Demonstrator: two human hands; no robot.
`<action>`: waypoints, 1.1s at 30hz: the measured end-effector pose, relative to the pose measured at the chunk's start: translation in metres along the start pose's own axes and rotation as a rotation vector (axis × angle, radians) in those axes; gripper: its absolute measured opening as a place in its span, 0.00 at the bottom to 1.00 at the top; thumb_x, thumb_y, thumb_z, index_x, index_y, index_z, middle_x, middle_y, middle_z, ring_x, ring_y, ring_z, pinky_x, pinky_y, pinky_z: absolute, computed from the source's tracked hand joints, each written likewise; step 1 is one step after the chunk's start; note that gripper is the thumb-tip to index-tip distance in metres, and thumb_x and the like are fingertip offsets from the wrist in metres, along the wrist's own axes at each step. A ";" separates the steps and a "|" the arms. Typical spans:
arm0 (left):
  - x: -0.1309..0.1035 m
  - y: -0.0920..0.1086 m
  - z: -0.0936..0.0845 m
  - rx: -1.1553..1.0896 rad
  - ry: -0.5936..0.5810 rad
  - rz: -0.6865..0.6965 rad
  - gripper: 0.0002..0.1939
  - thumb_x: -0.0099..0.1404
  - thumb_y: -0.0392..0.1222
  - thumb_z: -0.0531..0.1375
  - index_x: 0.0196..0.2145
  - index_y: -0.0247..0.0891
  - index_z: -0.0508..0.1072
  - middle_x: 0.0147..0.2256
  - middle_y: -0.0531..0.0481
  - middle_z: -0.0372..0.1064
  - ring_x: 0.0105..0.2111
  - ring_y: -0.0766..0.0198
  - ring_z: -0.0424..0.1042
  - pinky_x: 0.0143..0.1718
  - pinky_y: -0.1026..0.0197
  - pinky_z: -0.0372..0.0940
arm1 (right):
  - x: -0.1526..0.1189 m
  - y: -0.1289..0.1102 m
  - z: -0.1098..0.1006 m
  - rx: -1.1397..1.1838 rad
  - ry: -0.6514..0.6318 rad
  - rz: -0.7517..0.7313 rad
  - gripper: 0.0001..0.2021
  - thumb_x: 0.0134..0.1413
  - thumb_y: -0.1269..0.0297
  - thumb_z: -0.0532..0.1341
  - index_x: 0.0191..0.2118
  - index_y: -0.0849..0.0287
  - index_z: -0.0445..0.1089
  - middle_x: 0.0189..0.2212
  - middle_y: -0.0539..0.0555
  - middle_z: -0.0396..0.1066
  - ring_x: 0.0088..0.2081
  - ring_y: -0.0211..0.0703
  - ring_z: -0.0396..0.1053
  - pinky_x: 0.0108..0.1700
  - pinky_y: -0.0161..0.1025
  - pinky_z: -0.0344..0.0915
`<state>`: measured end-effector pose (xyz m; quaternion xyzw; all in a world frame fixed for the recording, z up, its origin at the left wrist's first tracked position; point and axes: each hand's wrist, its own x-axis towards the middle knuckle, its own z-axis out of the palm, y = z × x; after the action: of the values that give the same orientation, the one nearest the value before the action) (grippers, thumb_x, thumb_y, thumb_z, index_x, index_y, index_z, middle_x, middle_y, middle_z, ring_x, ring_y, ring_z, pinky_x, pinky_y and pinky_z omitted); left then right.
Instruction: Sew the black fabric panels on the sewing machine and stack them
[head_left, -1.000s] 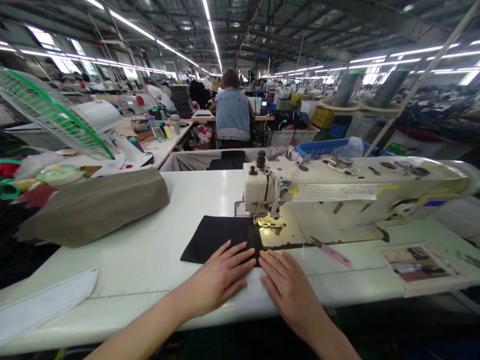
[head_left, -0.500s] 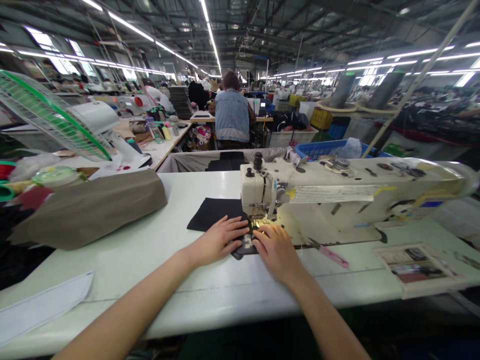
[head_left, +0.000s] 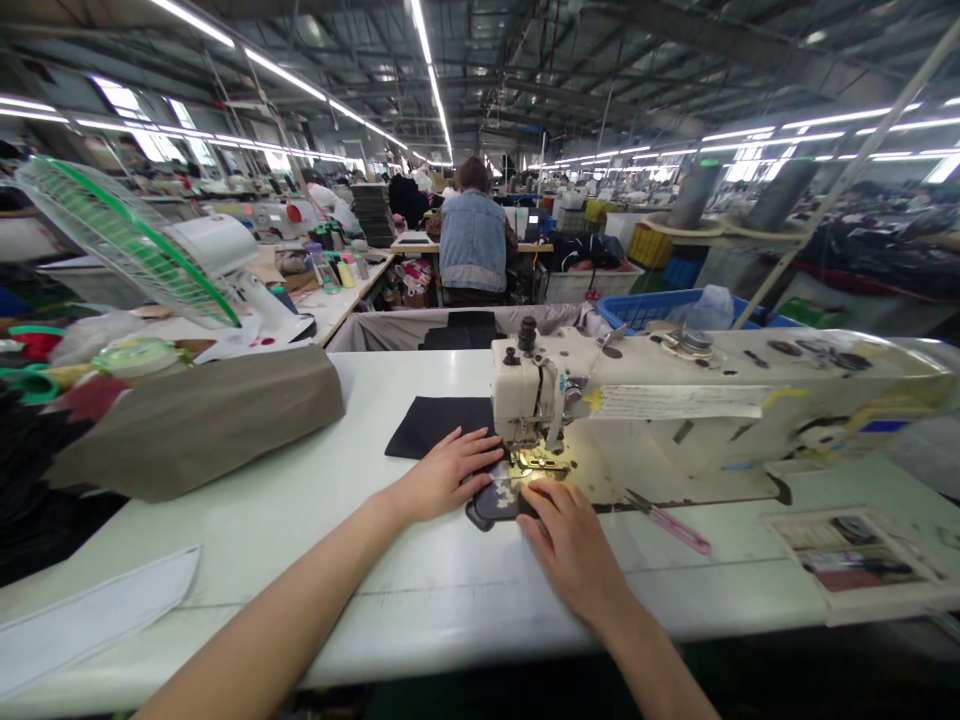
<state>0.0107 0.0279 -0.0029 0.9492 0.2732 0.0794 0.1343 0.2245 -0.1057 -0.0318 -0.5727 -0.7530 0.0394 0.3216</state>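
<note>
A grey-lined bin beyond the table holds black pieces; a blue basket holds a clear plastic bag; a tray at right holds small parts. The black fabric lies left of the sewing machine's needle, the left hand flat over its near edge, fingers slightly spread. The right hand's fingers bend beside the presser foot; any grip is unclear. Tabletop stretches leftward to brown cloth.
</note>
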 end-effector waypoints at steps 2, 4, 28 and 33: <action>0.000 0.001 -0.001 0.006 -0.005 0.000 0.23 0.76 0.48 0.49 0.65 0.47 0.64 0.66 0.47 0.59 0.68 0.53 0.53 0.67 0.38 0.45 | 0.000 0.001 0.002 0.008 0.014 0.003 0.13 0.66 0.66 0.58 0.54 0.59 0.70 0.51 0.59 0.70 0.53 0.52 0.66 0.57 0.54 0.66; 0.000 0.001 -0.001 0.013 -0.008 -0.001 0.22 0.76 0.48 0.49 0.64 0.48 0.64 0.66 0.48 0.59 0.68 0.53 0.54 0.67 0.38 0.45 | 0.000 0.001 0.002 0.012 0.019 0.005 0.13 0.66 0.66 0.58 0.53 0.58 0.70 0.50 0.59 0.71 0.52 0.52 0.67 0.57 0.54 0.67; -0.046 -0.004 -0.021 -0.373 1.009 -0.677 0.27 0.69 0.42 0.50 0.65 0.38 0.60 0.57 0.42 0.70 0.57 0.51 0.69 0.59 0.46 0.65 | -0.019 0.005 -0.001 0.089 0.143 0.066 0.12 0.69 0.60 0.55 0.48 0.56 0.74 0.48 0.59 0.74 0.50 0.52 0.71 0.55 0.53 0.69; -0.073 0.005 -0.008 0.073 0.465 -0.373 0.34 0.60 0.31 0.53 0.64 0.40 0.64 0.64 0.42 0.60 0.65 0.45 0.57 0.64 0.41 0.58 | -0.017 0.008 -0.004 0.112 0.133 0.062 0.14 0.70 0.62 0.52 0.46 0.57 0.75 0.46 0.58 0.75 0.49 0.50 0.72 0.54 0.52 0.70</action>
<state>-0.0496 -0.0134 0.0005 0.8432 0.4689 0.2587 0.0464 0.2359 -0.1191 -0.0392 -0.5782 -0.7085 0.0536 0.4010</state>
